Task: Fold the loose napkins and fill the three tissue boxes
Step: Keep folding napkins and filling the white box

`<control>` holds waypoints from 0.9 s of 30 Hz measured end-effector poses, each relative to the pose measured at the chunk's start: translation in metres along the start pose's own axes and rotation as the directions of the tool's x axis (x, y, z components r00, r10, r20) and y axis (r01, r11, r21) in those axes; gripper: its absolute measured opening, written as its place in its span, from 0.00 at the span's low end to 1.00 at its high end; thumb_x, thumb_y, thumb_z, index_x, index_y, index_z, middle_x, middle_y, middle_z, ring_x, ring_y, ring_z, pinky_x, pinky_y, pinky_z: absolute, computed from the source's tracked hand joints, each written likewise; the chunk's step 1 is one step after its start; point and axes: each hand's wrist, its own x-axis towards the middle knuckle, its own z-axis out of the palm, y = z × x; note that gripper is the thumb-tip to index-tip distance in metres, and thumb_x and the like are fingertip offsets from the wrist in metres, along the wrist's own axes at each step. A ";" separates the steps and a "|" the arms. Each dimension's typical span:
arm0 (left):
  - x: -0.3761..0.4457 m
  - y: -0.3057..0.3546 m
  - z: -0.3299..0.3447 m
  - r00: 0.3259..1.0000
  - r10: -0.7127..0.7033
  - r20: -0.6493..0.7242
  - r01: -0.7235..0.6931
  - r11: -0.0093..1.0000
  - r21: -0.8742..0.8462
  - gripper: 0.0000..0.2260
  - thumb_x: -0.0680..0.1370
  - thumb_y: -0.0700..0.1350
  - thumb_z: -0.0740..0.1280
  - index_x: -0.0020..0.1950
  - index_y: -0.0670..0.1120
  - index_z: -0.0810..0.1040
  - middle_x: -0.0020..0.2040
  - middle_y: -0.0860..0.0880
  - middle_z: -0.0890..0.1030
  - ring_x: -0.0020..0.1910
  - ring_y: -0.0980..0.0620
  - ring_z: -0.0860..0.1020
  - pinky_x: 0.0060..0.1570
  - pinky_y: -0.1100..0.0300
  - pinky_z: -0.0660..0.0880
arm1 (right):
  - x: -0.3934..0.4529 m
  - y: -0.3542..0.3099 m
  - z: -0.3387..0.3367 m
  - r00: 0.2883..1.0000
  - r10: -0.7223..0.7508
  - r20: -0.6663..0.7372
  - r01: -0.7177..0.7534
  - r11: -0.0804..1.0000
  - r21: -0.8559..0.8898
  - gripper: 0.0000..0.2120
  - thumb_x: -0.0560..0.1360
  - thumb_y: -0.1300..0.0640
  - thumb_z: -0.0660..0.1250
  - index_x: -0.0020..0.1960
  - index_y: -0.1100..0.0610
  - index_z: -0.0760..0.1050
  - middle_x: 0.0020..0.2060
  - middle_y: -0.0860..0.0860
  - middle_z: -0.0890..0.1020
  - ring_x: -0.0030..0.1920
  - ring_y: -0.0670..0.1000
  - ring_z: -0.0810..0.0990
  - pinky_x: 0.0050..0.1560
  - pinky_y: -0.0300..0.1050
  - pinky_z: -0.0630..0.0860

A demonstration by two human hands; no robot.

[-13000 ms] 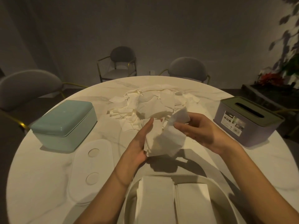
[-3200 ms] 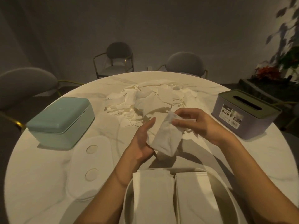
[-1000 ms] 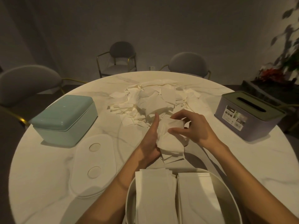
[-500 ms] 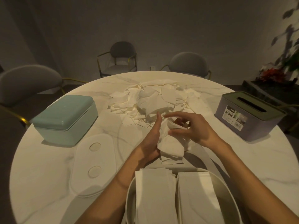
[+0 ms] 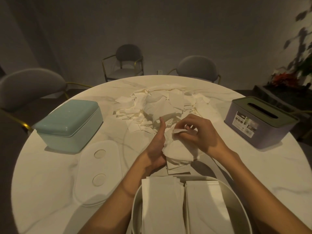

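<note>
- The left hand (image 5: 156, 147) stands on edge near the middle of the round white tabletop (image 5: 50, 176), thumb pointing up and away, its palm pressed against the side of a bundle of napkins (image 5: 179, 149); how its fingers lie behind the bundle cannot be seen.
- The right hand (image 5: 200, 134) curls over the top of that bundle, thumb and fingertips pinching a napkin's folded edge.
- Beneath the bundle a few flat napkins lie on the tabletop.
- The loose napkin pile (image 5: 160, 108) spreads just beyond the hands, toward the far edge.
- At the near edge, an open white box (image 5: 236, 191) holds two side-by-side stacks of folded napkins (image 5: 162, 205).
- The white lid (image 5: 99, 173) with two round marks lies flat just left of that box.
- A mint-green box (image 5: 69, 122) with its lid on sits near the left edge.
- A lavender box (image 5: 260, 122) with an olive slotted top sits near the right edge.
- Grey chairs (image 5: 130, 61) stand behind the tabletop.
</note>
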 end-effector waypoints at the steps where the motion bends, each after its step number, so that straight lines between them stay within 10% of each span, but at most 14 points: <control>1: 0.000 0.000 0.000 1.000 0.004 -0.003 -0.004 1.000 -0.014 0.38 0.80 0.72 0.50 0.72 0.46 0.78 0.69 0.38 0.79 0.67 0.42 0.79 0.66 0.47 0.77 | 0.000 0.001 0.001 1.000 -0.006 -0.012 0.006 1.000 -0.024 0.12 0.72 0.44 0.72 0.49 0.50 0.84 0.48 0.44 0.81 0.50 0.43 0.78 0.49 0.35 0.72; 7: -0.002 0.002 -0.003 1.000 0.008 0.021 -0.006 0.997 -0.081 0.37 0.81 0.72 0.48 0.64 0.48 0.85 0.66 0.40 0.81 0.65 0.42 0.81 0.65 0.46 0.76 | 0.003 0.003 -0.013 0.992 -0.122 -0.030 0.123 0.992 0.025 0.13 0.77 0.46 0.68 0.56 0.54 0.80 0.61 0.42 0.82 0.63 0.43 0.78 0.60 0.41 0.75; 18: -0.001 0.003 -0.010 0.992 -0.115 0.052 0.114 0.993 0.016 0.41 0.75 0.77 0.50 0.64 0.49 0.85 0.70 0.37 0.78 0.71 0.37 0.75 0.74 0.41 0.68 | 0.001 -0.008 -0.006 0.990 -0.140 0.023 0.140 0.990 -0.016 0.12 0.72 0.41 0.70 0.48 0.48 0.84 0.46 0.37 0.83 0.50 0.45 0.80 0.50 0.46 0.77; 27: -0.001 0.002 -0.010 0.999 -0.044 -0.022 0.040 0.987 -0.158 0.39 0.77 0.74 0.57 0.74 0.45 0.76 0.68 0.38 0.80 0.68 0.37 0.78 0.74 0.38 0.67 | 0.000 -0.027 -0.027 0.995 -0.056 -0.085 0.081 0.941 0.328 0.06 0.77 0.62 0.72 0.54 0.58 0.81 0.50 0.47 0.84 0.57 0.54 0.82 0.56 0.47 0.82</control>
